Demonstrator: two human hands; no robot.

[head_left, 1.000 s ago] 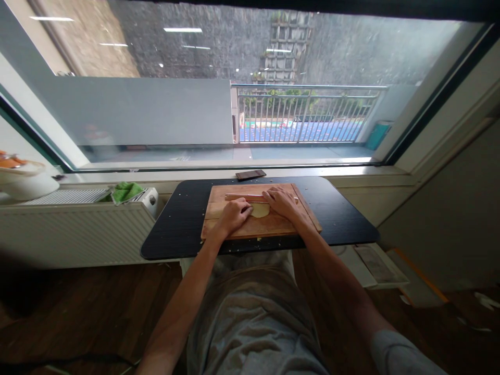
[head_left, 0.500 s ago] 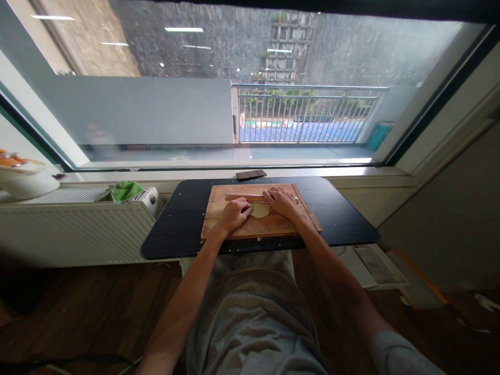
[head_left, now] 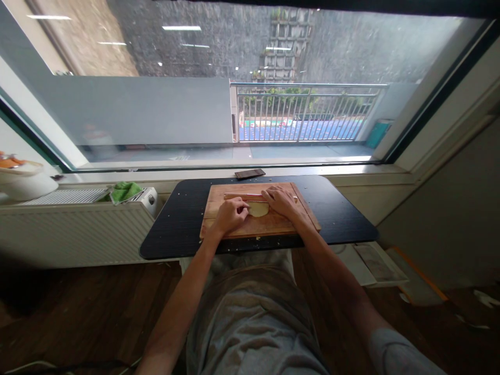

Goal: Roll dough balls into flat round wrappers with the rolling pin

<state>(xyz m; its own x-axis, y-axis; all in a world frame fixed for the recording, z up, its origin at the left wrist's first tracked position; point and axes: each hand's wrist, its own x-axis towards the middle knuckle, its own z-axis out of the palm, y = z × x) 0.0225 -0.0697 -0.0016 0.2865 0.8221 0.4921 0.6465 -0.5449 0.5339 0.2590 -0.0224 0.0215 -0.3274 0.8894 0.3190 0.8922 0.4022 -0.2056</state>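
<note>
A wooden cutting board lies on a small black table. On it is a flat, pale, rounded piece of dough. The thumb and fingers of my left hand are pinched at the dough's left edge. My right hand rests over the right part of a thin wooden rolling pin, closed on it from above. The pin lies crosswise along the far edge of the dough. Part of the pin is hidden under my right hand.
Dough crumbs dot the black table. A dark flat bar lies on the windowsill beyond the board. To the left, a green cloth sits on a white radiator, near a white pot. A large window rises in front.
My left hand has shifted slightly left and its fingers have curled in more, baring more of the dough. My right hand and the rolling pin look nearly the same.
</note>
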